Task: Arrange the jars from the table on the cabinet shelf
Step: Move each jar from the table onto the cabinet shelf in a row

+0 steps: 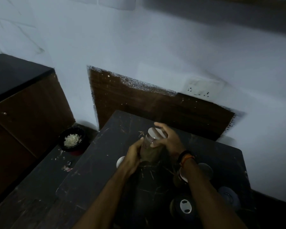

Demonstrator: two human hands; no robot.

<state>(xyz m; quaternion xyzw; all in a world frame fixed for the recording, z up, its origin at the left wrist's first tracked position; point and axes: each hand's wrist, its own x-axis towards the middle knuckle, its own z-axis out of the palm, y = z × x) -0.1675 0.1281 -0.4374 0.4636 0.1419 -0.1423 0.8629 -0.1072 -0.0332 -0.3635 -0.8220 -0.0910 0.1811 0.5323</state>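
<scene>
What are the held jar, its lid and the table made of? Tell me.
Jar: clear, likely plastic or glass; the contents show through. Lid: white, matte, probably plastic. Table: dark, likely wood or laminate, with pale scratches. Dim light leaves all three uncertain.

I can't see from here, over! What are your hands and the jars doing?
Left hand and right hand both gripping one clear jar, white lid on, above the table. Other jars wait on table. Nothing blocking hands.
</scene>
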